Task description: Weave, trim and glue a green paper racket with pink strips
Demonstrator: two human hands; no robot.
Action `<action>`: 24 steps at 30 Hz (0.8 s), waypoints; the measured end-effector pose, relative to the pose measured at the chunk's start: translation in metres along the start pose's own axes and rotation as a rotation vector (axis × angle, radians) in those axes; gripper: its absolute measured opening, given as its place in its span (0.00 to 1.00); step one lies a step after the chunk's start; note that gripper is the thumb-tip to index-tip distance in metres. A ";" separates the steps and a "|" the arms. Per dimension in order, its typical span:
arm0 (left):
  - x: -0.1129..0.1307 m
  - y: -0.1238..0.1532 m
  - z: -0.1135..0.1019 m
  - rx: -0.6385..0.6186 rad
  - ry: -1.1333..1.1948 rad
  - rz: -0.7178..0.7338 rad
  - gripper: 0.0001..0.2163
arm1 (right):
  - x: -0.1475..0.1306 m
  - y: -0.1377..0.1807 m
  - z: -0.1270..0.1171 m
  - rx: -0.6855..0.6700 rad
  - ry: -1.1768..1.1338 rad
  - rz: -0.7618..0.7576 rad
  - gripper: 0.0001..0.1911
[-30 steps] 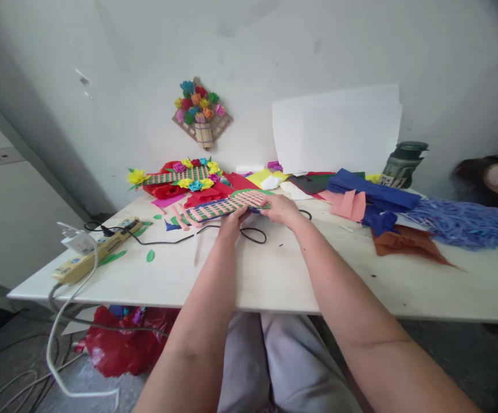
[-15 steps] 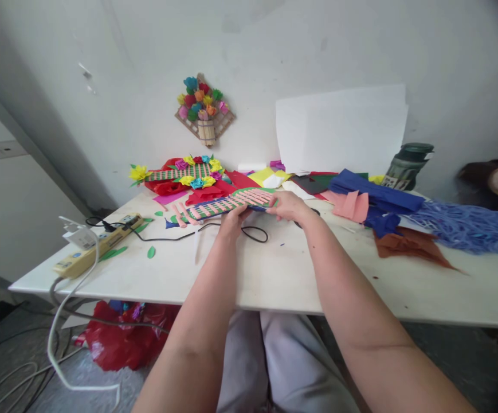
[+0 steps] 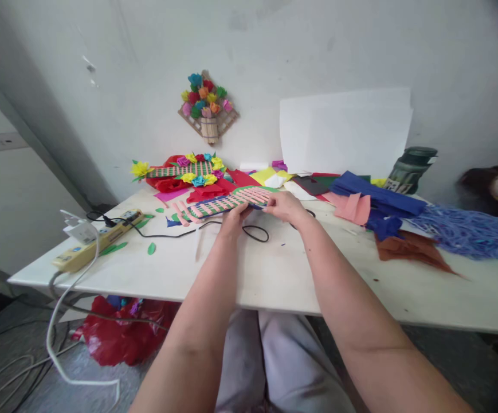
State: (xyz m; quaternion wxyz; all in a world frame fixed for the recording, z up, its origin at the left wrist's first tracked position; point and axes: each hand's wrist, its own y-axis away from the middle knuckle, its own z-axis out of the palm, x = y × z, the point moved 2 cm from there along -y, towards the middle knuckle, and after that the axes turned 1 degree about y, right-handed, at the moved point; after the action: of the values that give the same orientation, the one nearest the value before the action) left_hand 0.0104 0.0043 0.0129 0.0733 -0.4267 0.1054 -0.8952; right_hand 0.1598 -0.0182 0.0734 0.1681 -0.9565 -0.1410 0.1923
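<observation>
A long green and blue craft panel (image 3: 218, 205) with pink strips across it lies slightly raised over the table, tilted up toward the right. My left hand (image 3: 235, 217) grips its near edge at the middle, thumb on top. My right hand (image 3: 283, 206) pinches the panel's right end, its fingers bent at the edge. Some pink strips (image 3: 182, 213) stick out past the left end. Behind it rests a similar panel decorated with paper flowers (image 3: 184, 170).
A yellow power strip (image 3: 98, 241) with a white charger is on the left, and a black cable (image 3: 163, 235) runs under my hands. Coloured paper (image 3: 373, 195), blue yarn (image 3: 467, 229) and a dark bottle (image 3: 411, 170) lie to the right. A flower wall piece (image 3: 208, 109) hangs behind.
My right hand has shifted slightly and its fingers are bent more at the panel's right end. The panel sits slightly flatter. My left hand keeps its hold.
</observation>
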 end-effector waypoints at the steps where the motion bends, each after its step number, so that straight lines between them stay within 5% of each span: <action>1: 0.000 0.000 0.000 0.001 0.009 0.005 0.15 | 0.000 0.000 0.001 0.003 0.013 0.006 0.07; 24: -0.001 0.002 0.004 -0.014 0.009 0.007 0.17 | -0.003 -0.004 0.011 -0.014 0.108 0.096 0.07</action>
State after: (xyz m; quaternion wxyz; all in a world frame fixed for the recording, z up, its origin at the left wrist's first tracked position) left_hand 0.0144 0.0023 0.0143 0.0732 -0.4228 0.1134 -0.8961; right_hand 0.1522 -0.0124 0.0665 0.1594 -0.9722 -0.0870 0.1475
